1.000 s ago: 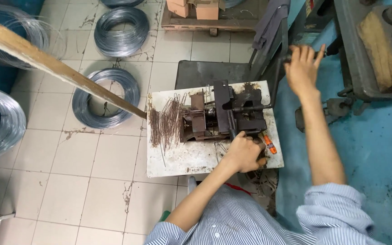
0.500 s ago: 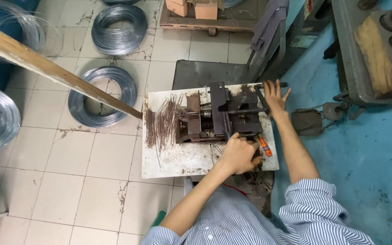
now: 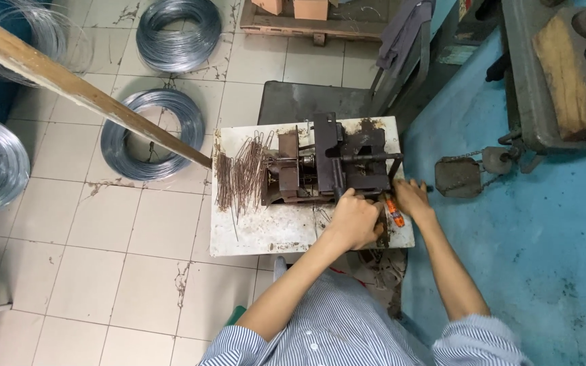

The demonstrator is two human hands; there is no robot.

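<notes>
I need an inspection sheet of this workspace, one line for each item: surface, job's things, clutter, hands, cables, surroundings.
Surface: white worktable, stained and rusty at the edges.
Job's things: dark metal bench machine on the table; pile of cut wire pieces to its left.
Clutter: orange-handled tool at the table's front right edge, between the hands.
Hands: left hand closed at the machine's front; right hand at its right end; what each holds cannot be told.
Cables: nothing seen.
Surroundings: wire coils on the tiled floor; wooden beam; blue floor on the right.
</notes>
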